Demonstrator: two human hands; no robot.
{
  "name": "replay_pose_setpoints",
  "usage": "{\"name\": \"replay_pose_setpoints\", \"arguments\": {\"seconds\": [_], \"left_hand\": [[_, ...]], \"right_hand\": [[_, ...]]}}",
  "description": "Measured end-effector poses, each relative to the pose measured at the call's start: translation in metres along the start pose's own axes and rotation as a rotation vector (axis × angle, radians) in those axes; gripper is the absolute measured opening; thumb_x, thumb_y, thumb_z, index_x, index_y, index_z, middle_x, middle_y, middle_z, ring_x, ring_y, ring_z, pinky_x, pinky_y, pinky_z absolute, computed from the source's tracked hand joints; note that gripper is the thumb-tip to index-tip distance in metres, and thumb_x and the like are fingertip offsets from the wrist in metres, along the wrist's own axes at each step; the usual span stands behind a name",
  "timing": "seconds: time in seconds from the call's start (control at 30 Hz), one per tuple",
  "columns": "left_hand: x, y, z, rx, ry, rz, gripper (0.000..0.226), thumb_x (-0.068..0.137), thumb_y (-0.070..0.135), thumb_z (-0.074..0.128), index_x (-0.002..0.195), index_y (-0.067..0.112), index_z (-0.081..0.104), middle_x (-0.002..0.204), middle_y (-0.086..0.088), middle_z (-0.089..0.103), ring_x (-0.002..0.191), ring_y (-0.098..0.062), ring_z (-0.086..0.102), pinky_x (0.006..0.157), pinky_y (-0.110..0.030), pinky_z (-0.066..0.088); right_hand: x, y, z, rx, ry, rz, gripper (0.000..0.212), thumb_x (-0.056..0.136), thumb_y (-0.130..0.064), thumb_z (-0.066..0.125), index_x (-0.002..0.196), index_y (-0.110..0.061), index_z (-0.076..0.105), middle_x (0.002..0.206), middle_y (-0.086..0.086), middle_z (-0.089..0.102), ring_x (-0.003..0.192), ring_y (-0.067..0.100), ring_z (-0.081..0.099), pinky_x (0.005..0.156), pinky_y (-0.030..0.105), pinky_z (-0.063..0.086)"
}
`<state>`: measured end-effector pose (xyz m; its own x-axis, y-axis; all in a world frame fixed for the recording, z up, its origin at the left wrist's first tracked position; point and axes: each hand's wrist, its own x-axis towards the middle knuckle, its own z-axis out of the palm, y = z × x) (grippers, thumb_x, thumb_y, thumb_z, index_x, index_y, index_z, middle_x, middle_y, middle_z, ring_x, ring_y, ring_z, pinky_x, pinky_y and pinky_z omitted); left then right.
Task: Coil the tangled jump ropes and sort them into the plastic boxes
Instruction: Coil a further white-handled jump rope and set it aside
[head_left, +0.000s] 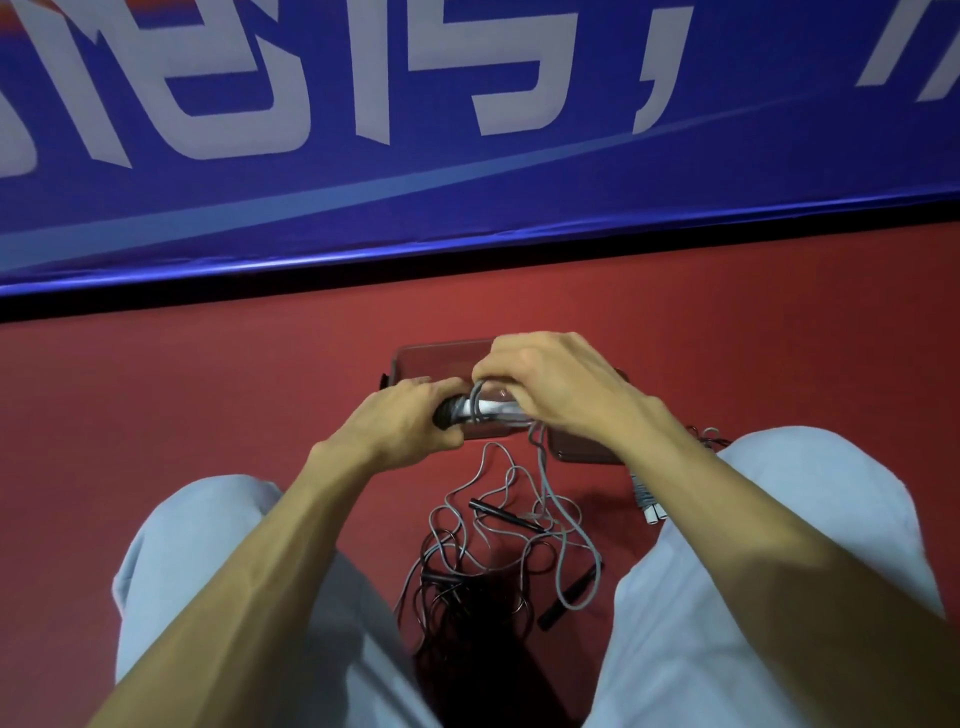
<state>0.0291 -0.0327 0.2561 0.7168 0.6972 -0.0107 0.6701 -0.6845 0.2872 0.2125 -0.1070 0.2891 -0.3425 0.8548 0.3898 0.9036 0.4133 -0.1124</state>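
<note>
As hands (408, 421) (545, 387) clasp cylindrical handles (496, 410), thin cord (476, 399) loops.

At frame left the red floor (182, 395) lies open; rope tangle (483, 556) fills lower centre between knees (208, 545); boxes (431, 358) block centre.

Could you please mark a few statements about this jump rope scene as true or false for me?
1. The left hand and the right hand both hold the jump rope handles, which have grey cord wound round them. True.
2. The tangled ropes lie inside a plastic box. False: they lie on the red floor, nearer the person than the clear plastic box.
3. The banner is blue with white characters. True.
4. The left hand rests open on a knee. False: its fingers grip the black end of the handles.
</note>
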Motion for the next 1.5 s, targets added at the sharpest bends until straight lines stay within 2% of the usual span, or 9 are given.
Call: {"name": "replay_pose_setpoints", "arguments": {"seconds": [0.17,0.3,0.57,0.67,0.77,0.83,1.0,1.23,1.5], "left_hand": [[-0.001,0.009,-0.004,-0.144,-0.027,0.11,0.015,0.073,0.056,0.056,0.079,0.055,0.043,0.073,0.01,0.053,0.069,-0.011,0.051,0.065,-0.037,0.046],[-0.005,0.015,-0.009,-0.146,0.029,0.074,0.029,0.076,0.072,0.061,0.076,0.046,0.049,0.064,0.008,0.055,0.06,-0.009,0.05,0.059,-0.031,0.042],[-0.007,0.005,-0.022,-0.226,0.056,0.018,0.016,0.062,0.059,0.057,0.073,0.048,0.057,0.059,0.011,0.055,0.056,-0.009,0.048,0.057,-0.035,0.042],[-0.008,0.01,-0.023,-0.603,0.041,0.067,0.026,0.063,0.044,0.057,0.082,0.029,0.067,0.067,-0.002,0.06,0.061,-0.013,0.051,0.06,-0.04,0.046],[-0.009,0.018,-0.029,-0.956,0.094,0.036,0.023,0.074,0.028,0.06,0.086,0.008,0.065,0.067,0.003,0.06,0.06,-0.009,0.052,0.057,-0.022,0.043],[-0.007,0.021,-0.031,-1.043,0.217,-0.031,0.009,0.088,0.008,0.056,0.085,0.012,0.063,0.065,0.012,0.062,0.06,-0.004,0.053,0.056,-0.013,0.043],[0.0,0.017,-0.026,-1.301,0.264,-0.176,0.048,0.094,0.013,0.052,0.135,0.036,0.055,0.108,0.001,0.071,0.078,-0.018,0.063,0.062,-0.029,0.051],[0.001,0.007,-0.034,-1.499,0.411,-0.322,0.014,0.095,0.019,0.051,0.106,0.016,0.059,0.074,-0.015,0.064,0.053,-0.025,0.057,0.055,-0.032,0.049],[0.011,-0.007,-0.016,-1.172,0.587,-0.427,0.006,0.09,0.019,0.065,0.086,0.023,0.063,0.068,0.004,0.066,0.06,-0.018,0.062,0.071,-0.044,0.056]], "right_hand": [[0.0,0.017,0.007,0.117,0.179,0.295,0.017,0.087,-0.034,0.066,0.092,-0.02,0.073,0.087,-0.001,0.067,0.086,0.026,0.063,0.069,0.037,0.049],[0.003,0.024,0.01,0.268,0.179,0.479,0.023,0.078,-0.043,0.074,0.081,-0.02,0.074,0.072,-0.002,0.066,0.072,0.019,0.058,0.065,0.034,0.047],[0.002,0.037,0.007,0.39,-0.044,0.417,0.009,0.086,-0.031,0.069,0.081,-0.024,0.072,0.072,-0.002,0.069,0.071,0.017,0.061,0.068,0.031,0.046],[0.003,0.036,0.013,0.458,-0.079,0.36,0.014,0.09,-0.016,0.063,0.079,-0.025,0.066,0.072,-0.004,0.067,0.068,0.008,0.055,0.064,0.028,0.044],[0.007,0.029,0.015,0.671,-0.047,0.428,0.021,0.097,-0.019,0.056,0.078,-0.018,0.065,0.068,0.007,0.064,0.055,0.007,0.05,0.059,0.031,0.041],[0.008,0.023,0.013,0.924,-0.03,0.528,0.032,0.1,-0.03,0.05,0.076,-0.012,0.062,0.062,0.009,0.058,0.043,0.008,0.04,0.054,0.029,0.045],[0.005,0.015,0.016,1.299,-0.146,0.597,0.012,0.098,-0.012,0.053,0.1,-0.002,0.06,0.068,0.007,0.056,0.044,0.008,0.035,0.043,0.025,0.046],[0.004,0.013,0.02,1.074,-0.275,0.632,0.019,0.098,-0.021,0.055,0.091,-0.004,0.059,0.069,0.007,0.063,0.047,0.014,0.057,0.039,0.022,0.046],[0.002,0.017,0.008,0.994,-0.225,0.6,0.013,0.087,-0.009,0.069,0.083,-0.002,0.06,0.071,0.015,0.063,0.063,0.018,0.067,0.06,0.032,0.06]]}}
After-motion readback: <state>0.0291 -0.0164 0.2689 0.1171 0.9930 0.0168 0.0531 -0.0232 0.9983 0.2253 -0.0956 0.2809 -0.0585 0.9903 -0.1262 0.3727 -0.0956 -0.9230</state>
